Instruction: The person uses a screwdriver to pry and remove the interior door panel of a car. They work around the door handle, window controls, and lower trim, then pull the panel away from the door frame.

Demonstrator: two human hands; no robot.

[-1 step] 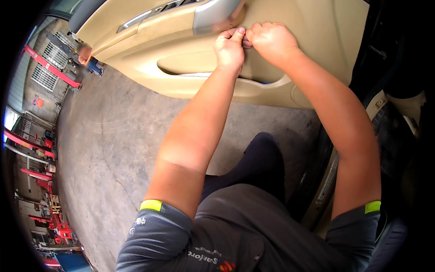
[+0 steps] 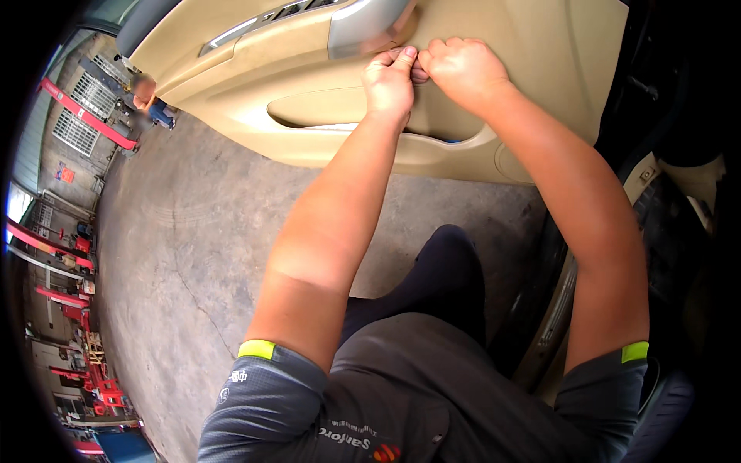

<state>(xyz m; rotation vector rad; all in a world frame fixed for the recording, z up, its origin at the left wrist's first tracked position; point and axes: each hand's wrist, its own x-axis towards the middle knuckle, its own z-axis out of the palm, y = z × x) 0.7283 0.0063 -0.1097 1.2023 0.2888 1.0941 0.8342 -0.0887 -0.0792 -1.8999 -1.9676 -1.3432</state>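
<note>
A beige car door panel (image 2: 532,100) spans the top of the view. My left hand (image 2: 388,83) and my right hand (image 2: 467,71) meet in front of it, just below the silver-grey trim (image 2: 363,27) of the armrest. The left fingers are curled, with the thumb laid over them. On the right hand the fingers are bent in, knuckles up, their tips against the left fingertips. Whatever lies between the fingertips, if anything, is hidden. Under my hands runs the door pocket (image 2: 309,112), with something white and something blue showing along its opening.
Window switches (image 2: 289,11) sit on the armrest at the upper left. To the right are the dark door opening and sill (image 2: 559,309). Below stretches a concrete floor (image 2: 208,224). Red lift arms (image 2: 89,116) and a crouching person (image 2: 154,104) are far left.
</note>
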